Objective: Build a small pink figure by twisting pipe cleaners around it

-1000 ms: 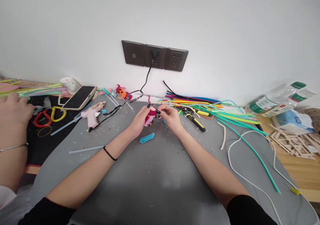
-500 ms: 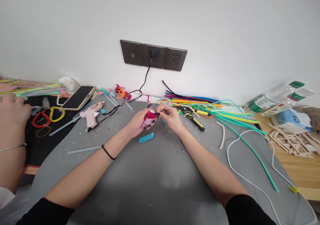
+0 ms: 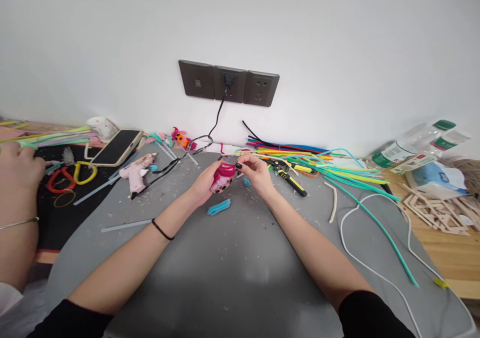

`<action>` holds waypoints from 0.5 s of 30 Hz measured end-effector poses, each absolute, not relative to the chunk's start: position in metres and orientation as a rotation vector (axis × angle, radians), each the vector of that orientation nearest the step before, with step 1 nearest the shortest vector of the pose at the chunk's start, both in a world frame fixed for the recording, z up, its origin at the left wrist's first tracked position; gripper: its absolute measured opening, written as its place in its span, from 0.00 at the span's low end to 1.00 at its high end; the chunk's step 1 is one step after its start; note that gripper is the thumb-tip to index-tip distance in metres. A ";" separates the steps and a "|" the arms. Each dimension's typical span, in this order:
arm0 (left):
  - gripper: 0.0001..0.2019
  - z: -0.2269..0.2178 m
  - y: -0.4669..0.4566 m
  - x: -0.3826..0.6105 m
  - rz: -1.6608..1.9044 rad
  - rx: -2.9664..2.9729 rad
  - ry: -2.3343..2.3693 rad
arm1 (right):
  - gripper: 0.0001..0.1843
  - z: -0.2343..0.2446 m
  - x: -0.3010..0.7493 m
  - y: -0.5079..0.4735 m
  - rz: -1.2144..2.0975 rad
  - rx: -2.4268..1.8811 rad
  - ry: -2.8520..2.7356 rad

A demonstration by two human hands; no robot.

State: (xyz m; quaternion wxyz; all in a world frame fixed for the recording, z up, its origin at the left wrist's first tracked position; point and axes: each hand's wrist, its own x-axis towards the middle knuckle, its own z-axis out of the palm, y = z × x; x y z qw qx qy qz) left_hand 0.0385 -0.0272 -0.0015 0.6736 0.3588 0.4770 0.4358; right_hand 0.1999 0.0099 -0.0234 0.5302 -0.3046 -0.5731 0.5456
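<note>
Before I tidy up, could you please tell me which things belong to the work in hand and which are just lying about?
Belonging, it seems: pink piece in the left hand; coloured strips.
Lying about, probably: phone; white cup; bottles.

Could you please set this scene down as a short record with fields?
Left hand: the left hand holds a pink craft piece
Right hand: the right hand has its fingertips together beside that piece; anything pinched is too small to tell
Nearest on mat: light-blue bundle
Tools: glue gun, left; yellow-and-black pliers, right
Wall: dark socket panel, one plug in
Other person: a hand at far left
</note>
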 end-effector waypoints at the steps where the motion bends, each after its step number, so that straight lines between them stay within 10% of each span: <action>1: 0.19 -0.002 -0.027 0.039 0.971 0.829 1.102 | 0.21 -0.024 0.200 0.010 1.300 -0.740 -1.353; 15: 0.30 -0.007 -0.027 0.034 0.888 1.181 1.164 | 0.28 -0.033 0.203 0.019 1.327 -0.866 -1.031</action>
